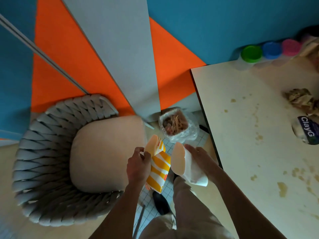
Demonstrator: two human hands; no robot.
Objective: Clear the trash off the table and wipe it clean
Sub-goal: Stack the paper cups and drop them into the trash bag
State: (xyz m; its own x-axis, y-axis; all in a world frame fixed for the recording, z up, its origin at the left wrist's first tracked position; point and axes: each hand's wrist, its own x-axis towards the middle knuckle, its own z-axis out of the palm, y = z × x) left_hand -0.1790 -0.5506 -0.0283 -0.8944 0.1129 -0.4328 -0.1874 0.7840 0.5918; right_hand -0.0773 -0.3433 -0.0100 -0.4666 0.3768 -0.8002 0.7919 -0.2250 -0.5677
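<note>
My left hand (137,165) grips a yellow and white striped paper carton (158,171) by its edge, just below a bin (177,125) lined with a clear plastic bag that holds brown trash. My right hand (198,156) holds a white carton (189,167) with a pale flap, fingers stretched along its side. Both cartons hang over the floor between the chair and the white table (241,118). The table top bears yellowish stains (282,188), a crumpled brown paper (301,100) and a wrapper printed ClayG (307,131).
A grey woven armchair (57,169) with a beige cushion stands at the left, close to my left hand. Three tubs with green (251,54), blue and pink lids line the table's far edge. My legs and a dark shoe (161,203) are below.
</note>
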